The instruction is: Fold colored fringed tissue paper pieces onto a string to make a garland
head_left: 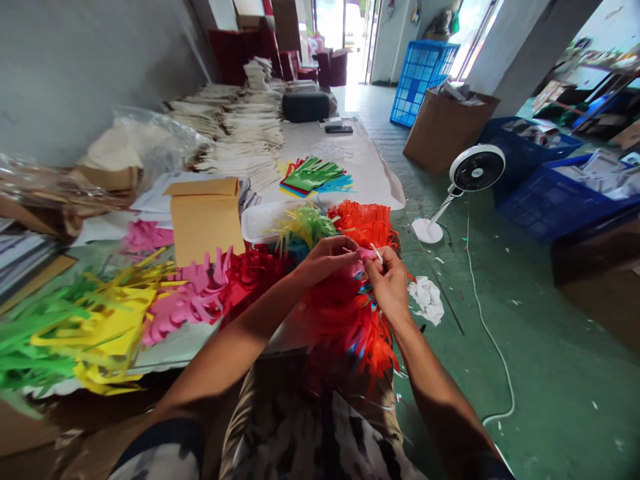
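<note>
My left hand (327, 259) and my right hand (389, 283) meet over a bundle of fringed paper at the table's near edge. Both pinch a small pink paper piece (364, 256), and a thin white strip (377, 253) sticks up from my right fingers. Under my hands lies red and orange fringed paper (350, 320), hanging down toward my lap. More orange fringe (365, 223) and yellow-green fringe (305, 227) lie just beyond.
Pink (193, 297), yellow (115, 327) and green (35, 340) fringed paper cover the table's left side. A brown envelope (206, 220) stands behind them. A white fan (473, 172), its cable, blue crates (555, 197) and a cardboard box (447, 127) stand on the green floor to the right.
</note>
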{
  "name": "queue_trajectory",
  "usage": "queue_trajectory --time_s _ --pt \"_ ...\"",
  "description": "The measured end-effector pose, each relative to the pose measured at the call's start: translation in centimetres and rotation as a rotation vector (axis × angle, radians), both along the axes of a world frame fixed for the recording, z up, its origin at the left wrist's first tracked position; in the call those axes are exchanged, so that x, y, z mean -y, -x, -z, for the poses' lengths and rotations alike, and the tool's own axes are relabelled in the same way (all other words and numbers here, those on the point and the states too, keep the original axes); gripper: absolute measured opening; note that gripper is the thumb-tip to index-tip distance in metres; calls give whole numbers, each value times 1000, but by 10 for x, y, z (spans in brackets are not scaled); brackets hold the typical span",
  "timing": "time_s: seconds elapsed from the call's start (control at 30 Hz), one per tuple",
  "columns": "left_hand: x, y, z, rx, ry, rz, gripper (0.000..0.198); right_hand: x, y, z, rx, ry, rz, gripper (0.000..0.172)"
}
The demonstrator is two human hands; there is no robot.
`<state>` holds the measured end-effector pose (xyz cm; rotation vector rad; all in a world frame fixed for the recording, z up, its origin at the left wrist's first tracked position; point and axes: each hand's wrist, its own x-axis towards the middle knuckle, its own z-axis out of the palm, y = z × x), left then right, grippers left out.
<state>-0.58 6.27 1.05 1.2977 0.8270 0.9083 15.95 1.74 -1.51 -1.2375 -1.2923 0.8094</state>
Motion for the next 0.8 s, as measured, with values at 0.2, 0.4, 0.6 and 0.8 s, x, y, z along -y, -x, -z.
queue_trajectory --time_s 0.2,0.4,0.6,0.8 --pt "-4 -3 -2 28 83 -96 40 14 -3 -9 168 -102 -2 31" --pt "-4 -5 -4 76 89 -90 40 13 -1 -7 263 -172 -40 34" --pt "-5 -6 -4 79 32 -69 43 11 -1 -4 260 -150 -38 35" --pt "-4 -8 3 -18 -165 -67 37 10 -1 -4 236 -89 -1 36"
